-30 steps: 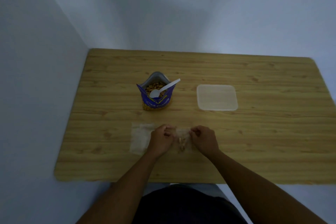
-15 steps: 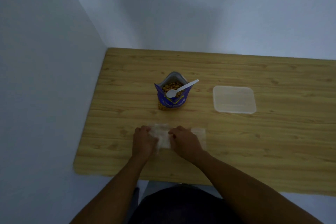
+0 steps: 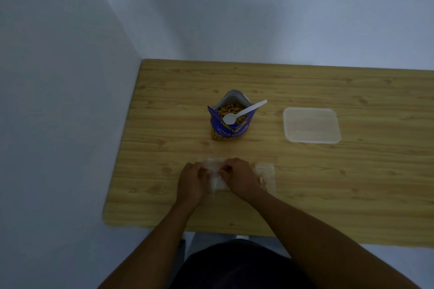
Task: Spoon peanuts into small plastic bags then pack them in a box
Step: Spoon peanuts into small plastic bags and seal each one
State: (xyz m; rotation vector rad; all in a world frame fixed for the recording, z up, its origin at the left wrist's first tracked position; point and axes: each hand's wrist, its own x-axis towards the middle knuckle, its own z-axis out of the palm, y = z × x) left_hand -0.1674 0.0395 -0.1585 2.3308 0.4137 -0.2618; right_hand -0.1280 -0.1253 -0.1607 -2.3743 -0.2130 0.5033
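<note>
Both hands are working near the front edge of the counter (image 3: 352, 171), with the left hand (image 3: 191, 180) and the right hand (image 3: 240, 178) closing in on one small plastic bag (image 3: 217, 179) lying between them. The fingers (image 3: 224, 169) on both sides are curling tight and pinching the clear film, apparently teasing its mouth open, though blur is hiding just where the edges are parting. Just beside the right hand, a filled bag (image 3: 266, 177) is lying flat with peanuts showing inside. Further back, the peanut pouch (image 3: 231, 122) is standing open with the spoon (image 3: 244, 111) resting in it, its handle leaning out to the right. The box (image 3: 311, 124) is sitting well apart on the right.

Here are the risks as I'm judging them. The thin film is probably clinging to itself, so a hard tug could tear the mouth. The right wrist is sitting close to the filled bag and could nudge it, scattering nuts if it isn't sealed. And that pouch is looking top-heavy with the spoon in it, so a careless reach might tip it.
</note>
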